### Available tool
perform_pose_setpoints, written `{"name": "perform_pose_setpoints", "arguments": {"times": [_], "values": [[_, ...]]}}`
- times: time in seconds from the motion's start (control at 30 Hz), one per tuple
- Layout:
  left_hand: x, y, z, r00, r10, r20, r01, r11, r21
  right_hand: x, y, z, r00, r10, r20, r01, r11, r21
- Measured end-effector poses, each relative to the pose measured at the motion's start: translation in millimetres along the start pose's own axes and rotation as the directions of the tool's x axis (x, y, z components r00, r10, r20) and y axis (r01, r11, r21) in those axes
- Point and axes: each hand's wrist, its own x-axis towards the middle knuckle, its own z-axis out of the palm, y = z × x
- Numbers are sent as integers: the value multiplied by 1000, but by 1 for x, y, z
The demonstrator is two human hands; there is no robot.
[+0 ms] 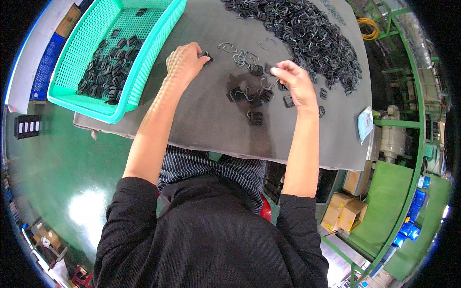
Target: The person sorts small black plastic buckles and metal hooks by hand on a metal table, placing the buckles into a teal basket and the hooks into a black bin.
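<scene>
My left hand is closed, its thumb and fingers pinching a small black buckle above the grey table. To the right, my right hand has thumb and forefinger pressed together; a dark, blurred piece shows at the tips, too indistinct to name. Between the hands lie loose bent wire hooks. Several black buckles, some with wire hooks, are scattered below and around my right hand, including one buckle nearest the table's front edge.
A green perforated basket with black buckles inside stands at the left. A large heap of black buckles and wire hooks covers the far right of the table. A light-blue packet lies at the right edge; cardboard boxes stand below.
</scene>
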Motion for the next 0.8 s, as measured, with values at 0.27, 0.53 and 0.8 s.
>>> {"name": "perform_pose_setpoints", "arguments": {"times": [0.27, 0.53, 0.8], "values": [[14, 6, -1, 942, 9, 335, 101, 945, -312, 23, 35, -5, 990, 16, -141, -67, 931, -358], [11, 21, -23, 799, -34, 600, 414, 756, -508, 36, 24, 18, 979, -123, -160, -12, 755, -655], [4, 2, -12, 775, 130, 619, 372, 697, -613, -27, 12, -5, 994, 113, 5, -112, 988, -109]]}}
